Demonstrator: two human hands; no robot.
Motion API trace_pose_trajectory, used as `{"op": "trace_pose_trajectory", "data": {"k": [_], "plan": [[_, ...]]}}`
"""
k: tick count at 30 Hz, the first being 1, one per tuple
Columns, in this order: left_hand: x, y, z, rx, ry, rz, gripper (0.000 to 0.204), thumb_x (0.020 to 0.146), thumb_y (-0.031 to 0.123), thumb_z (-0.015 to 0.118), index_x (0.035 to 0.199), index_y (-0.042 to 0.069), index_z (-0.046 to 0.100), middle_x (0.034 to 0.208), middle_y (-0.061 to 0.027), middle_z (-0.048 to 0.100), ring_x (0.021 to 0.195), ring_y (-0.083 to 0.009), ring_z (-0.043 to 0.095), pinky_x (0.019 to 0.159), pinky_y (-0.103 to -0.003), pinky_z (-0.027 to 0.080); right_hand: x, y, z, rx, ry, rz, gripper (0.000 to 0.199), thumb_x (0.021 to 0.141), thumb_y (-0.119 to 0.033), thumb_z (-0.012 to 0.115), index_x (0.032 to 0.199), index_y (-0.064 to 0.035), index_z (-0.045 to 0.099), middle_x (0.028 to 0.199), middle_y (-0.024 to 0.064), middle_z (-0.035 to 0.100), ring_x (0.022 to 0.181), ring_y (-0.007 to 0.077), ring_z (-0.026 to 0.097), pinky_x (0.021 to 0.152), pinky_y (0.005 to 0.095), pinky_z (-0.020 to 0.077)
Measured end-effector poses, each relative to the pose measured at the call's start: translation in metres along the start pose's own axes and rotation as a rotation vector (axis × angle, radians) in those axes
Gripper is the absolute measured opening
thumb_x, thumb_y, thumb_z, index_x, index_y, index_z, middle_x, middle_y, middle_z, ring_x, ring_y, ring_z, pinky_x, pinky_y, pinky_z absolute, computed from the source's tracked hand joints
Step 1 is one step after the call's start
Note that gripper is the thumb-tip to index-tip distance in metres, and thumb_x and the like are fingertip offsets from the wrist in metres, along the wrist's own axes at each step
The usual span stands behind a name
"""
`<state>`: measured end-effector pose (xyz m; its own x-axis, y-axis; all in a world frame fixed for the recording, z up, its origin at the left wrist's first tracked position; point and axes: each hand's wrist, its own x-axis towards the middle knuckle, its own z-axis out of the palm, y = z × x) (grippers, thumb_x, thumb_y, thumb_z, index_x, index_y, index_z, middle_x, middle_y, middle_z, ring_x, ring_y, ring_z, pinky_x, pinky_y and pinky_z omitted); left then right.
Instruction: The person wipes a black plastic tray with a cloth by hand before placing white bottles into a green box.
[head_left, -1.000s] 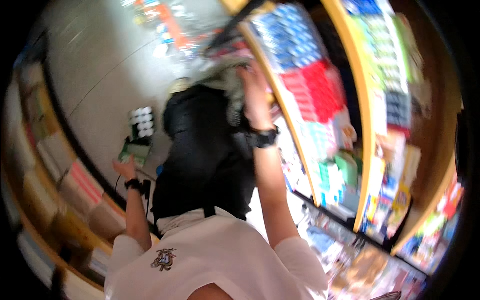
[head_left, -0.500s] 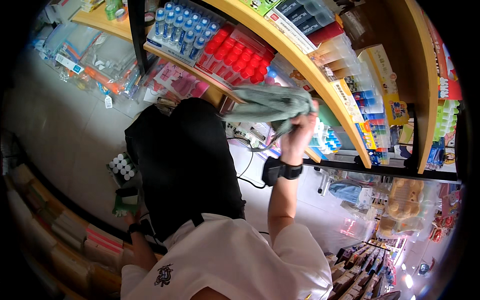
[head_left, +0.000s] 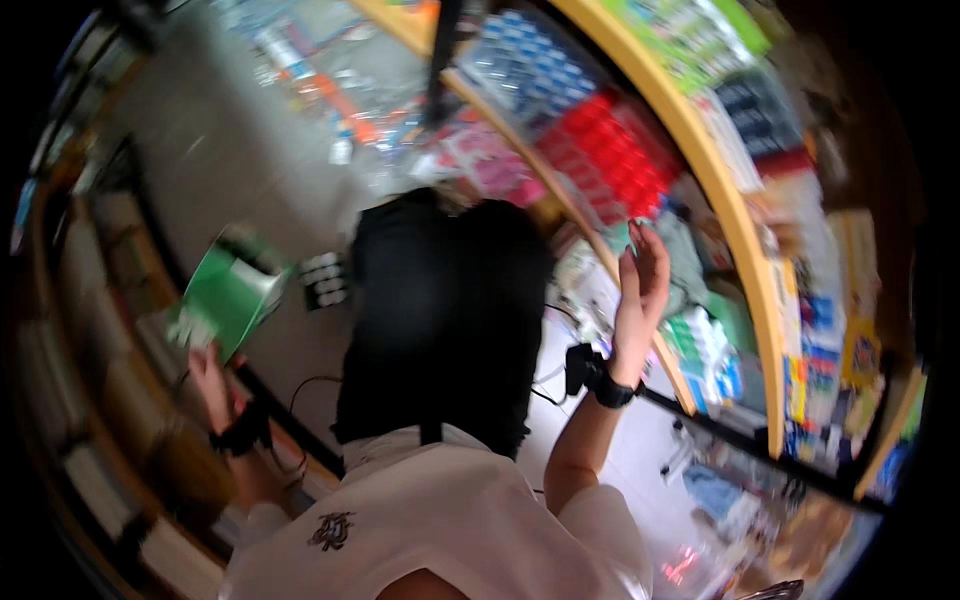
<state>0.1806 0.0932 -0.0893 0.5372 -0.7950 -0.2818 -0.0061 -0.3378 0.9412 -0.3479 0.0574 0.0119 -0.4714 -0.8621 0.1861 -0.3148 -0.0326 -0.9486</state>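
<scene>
**Green packet held up at the left, bare right hand raised by the shelves**

The yellow-edged shelves (head_left: 700, 170) curve across the picture from twelve to four o'clock. Their tiers are packed with small goods: a block of blue packs (head_left: 525, 65) near twelve o'clock, a block of red packs (head_left: 610, 150) just below and right of it, green and white packs (head_left: 705, 345) at about three o'clock, and mixed coloured items farther down towards four. All of it is blurred, so the kinds cannot be told.

A dark bag-like mass (head_left: 440, 320) fills the centre of the view, hanging in front of the person's white shirt (head_left: 430, 520) and standing between the two hands. At nine to seven o'clock a second run of shelving (head_left: 90, 400) with pale, boxy goods curves along the rim. The grey floor (head_left: 250, 150) shows at ten to eleven o'clock, with bagged goods lying on it near the top.

The left hand (head_left: 215, 380), at about eight o'clock, has its fingers closed on the lower edge of a green packet (head_left: 230, 295). The packet is flat and boxy, bright green with a pale end panel, tilted, and raised above the hand towards nine o'clock. A dark strap sits on that wrist.

The right hand (head_left: 640, 290), at about three o'clock, is lifted with fingers loosely spread and nothing in it, just beside the shelf front. A black wrist device (head_left: 595, 375) sits below it.
</scene>
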Motion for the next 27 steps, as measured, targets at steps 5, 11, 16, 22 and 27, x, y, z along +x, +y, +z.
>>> {"op": "trace_pose_trajectory", "data": {"k": [5, 11, 16, 22, 27], "plan": [[-0.027, 0.131, 0.085, 0.027, -0.432, 0.190, 0.030, 0.088, 0.009, 0.049, 0.115, -0.003, 0.048, 0.095, -0.0095, 0.061, 0.062, -0.0141, 0.060, 0.050, -0.025, 0.051, -0.031, -0.032, 0.074, 0.424, -0.466, 0.106, 0.057, 0.087, -0.008, 0.055, 0.137, -0.0033, 0.029, 0.135, 0.0136, 0.040, 0.122, 0.0248, 0.042, 0.099, 0.0348, 0.0338], [-0.059, 0.177, 0.155, 0.187, -0.745, 0.398, 0.031, 0.086, 0.008, 0.055, 0.114, -0.006, 0.050, 0.081, -0.0072, 0.063, 0.066, -0.0105, 0.060, 0.058, -0.023, 0.050, -0.039, -0.036, 0.100, 0.621, -0.611, 0.125, 0.087, 0.082, -0.013, 0.062, 0.145, -0.0107, 0.002, 0.140, 0.0169, 0.029, 0.126, 0.0264, 0.037, 0.101, 0.0348, 0.0314], [-0.085, 0.175, 0.187, 0.146, -0.596, 0.626, 0.042, 0.082, 0.012, 0.065, 0.118, -0.004, 0.052, 0.089, -0.0127, 0.067, 0.084, -0.0138, 0.064, 0.078, -0.026, 0.048, -0.039, -0.043, 0.099, 0.558, -0.408, 0.172, 0.090, 0.079, -0.010, 0.065, 0.145, -0.0083, 0.003, 0.137, 0.0160, 0.033, 0.123, 0.0255, 0.041, 0.099, 0.0352, 0.0352], [-0.095, 0.123, 0.208, -0.128, -0.704, 0.414, 0.039, 0.094, 0.017, 0.049, 0.128, -0.001, 0.043, 0.121, -0.0060, 0.051, 0.110, -0.0131, 0.046, 0.094, -0.028, 0.036, -0.046, -0.044, 0.112, 0.650, -0.367, 0.127, 0.096, 0.074, -0.009, 0.070, 0.145, -0.0085, 0.004, 0.140, 0.0142, 0.027, 0.126, 0.0250, 0.034, 0.101, 0.0363, 0.0330], [-0.101, 0.115, 0.205, -0.240, -0.530, 0.358, 0.036, 0.097, 0.020, 0.042, 0.126, -0.002, 0.044, 0.118, -0.0048, 0.050, 0.107, -0.0111, 0.044, 0.092, -0.025, 0.035, -0.054, -0.041, 0.124, 0.014, -0.238, -0.187, 0.072, 0.072, -0.015, 0.071, 0.133, -0.0068, 0.034, 0.142, 0.0184, 0.025, 0.132, 0.0356, 0.022, 0.103, 0.0457, 0.0277]]}}
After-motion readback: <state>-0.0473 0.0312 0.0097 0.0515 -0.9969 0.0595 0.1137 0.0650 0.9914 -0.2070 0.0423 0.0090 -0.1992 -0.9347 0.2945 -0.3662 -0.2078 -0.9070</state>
